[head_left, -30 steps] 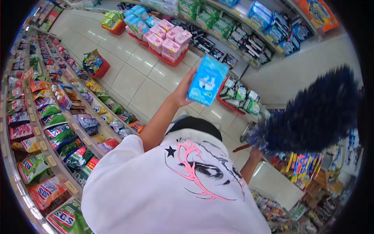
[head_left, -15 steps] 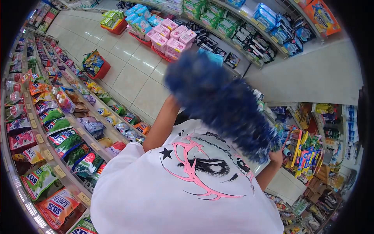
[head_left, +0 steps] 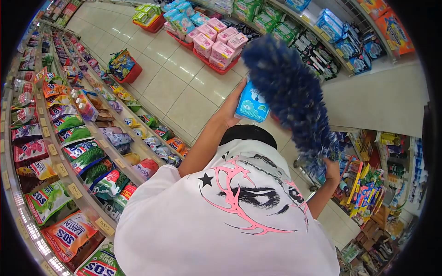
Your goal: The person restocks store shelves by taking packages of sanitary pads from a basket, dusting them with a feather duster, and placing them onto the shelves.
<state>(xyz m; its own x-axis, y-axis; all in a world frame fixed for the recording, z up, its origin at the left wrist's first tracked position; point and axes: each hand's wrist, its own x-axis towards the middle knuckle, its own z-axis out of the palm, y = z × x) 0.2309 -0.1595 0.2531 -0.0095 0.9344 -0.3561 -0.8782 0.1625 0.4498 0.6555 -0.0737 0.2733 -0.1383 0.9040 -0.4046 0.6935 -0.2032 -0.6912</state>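
Can read "SOS" and "LANTAI" on orange pouch (head_left: 71, 235), "SOS" on green pouch (head_left: 50, 201) beside it; can make out "5.000" on shelf tag (head_left: 105, 226); cannot make out wording on blue pack (head_left: 252, 109); find it in left hand (head_left: 235, 102), gripped along its left side, with fingers mostly hidden behind; find blue duster (head_left: 292, 85) in right hand (head_left: 331, 170), with fingers curled round its lower end; compared with half a second ago, see duster shifted off left hand, now covering only pack's upper right.
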